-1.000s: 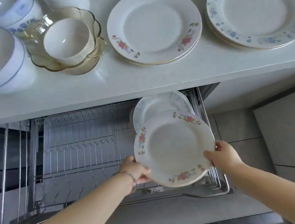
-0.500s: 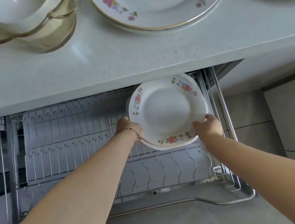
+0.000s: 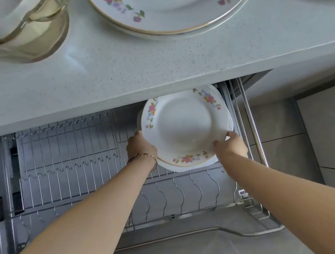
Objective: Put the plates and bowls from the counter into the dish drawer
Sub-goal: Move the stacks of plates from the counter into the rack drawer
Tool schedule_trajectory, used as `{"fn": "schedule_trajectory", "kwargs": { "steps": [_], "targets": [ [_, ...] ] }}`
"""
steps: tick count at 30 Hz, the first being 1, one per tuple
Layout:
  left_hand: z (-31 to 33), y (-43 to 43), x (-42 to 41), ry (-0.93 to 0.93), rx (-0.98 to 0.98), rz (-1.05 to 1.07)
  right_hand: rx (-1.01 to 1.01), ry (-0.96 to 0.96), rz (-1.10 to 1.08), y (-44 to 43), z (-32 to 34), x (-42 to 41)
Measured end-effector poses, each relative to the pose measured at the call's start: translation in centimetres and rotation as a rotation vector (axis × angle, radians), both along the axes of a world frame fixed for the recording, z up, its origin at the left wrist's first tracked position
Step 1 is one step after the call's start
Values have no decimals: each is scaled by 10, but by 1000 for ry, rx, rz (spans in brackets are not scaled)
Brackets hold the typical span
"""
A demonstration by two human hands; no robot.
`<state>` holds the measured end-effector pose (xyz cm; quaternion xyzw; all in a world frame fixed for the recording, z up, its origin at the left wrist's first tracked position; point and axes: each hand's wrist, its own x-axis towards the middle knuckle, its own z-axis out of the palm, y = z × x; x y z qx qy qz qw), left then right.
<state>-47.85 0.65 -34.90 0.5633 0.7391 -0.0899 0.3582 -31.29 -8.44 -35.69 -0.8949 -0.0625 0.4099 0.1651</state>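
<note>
Plate point(image 3: 184, 128): held on edge in the dish drawer point(image 3: 69, 165), against racked plates point(image 3: 228, 116).
Left hand point(image 3: 140, 148): curled on left rim.
Right hand point(image 3: 229, 144): pinched on lower-right rim.
Handling: judged stiff, slick, breakable — best gripped at opposite rims.

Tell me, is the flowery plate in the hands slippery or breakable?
Probably breakable: the white, gold-rimmed flowered plate looks like stiff glazed ceramic, so knocking the metal wire rack could chip it. Its shiny face likely feels slippery; the left hand and right hand both grip its rim. On edge, it might roll.
</note>
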Motion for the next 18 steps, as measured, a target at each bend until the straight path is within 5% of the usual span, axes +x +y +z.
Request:
{"fn": "schedule_trajectory", "kwargs": {
  "steps": [3, 9, 15, 18],
  "targets": [
    [6, -1, 2, 13, -23, -1, 3, -6, 21, -1, 2, -1],
    [24, -6, 18, -327, -52, 453, 13, -12, 149, -1, 9, 2],
    [72, -21, 26, -275, -140, 288, -156, 128, 571, -12, 59, 13],
    [139, -22, 32, -492, -63, 155, -101, 154, 798, 3, 137, 27]
  ]
}}
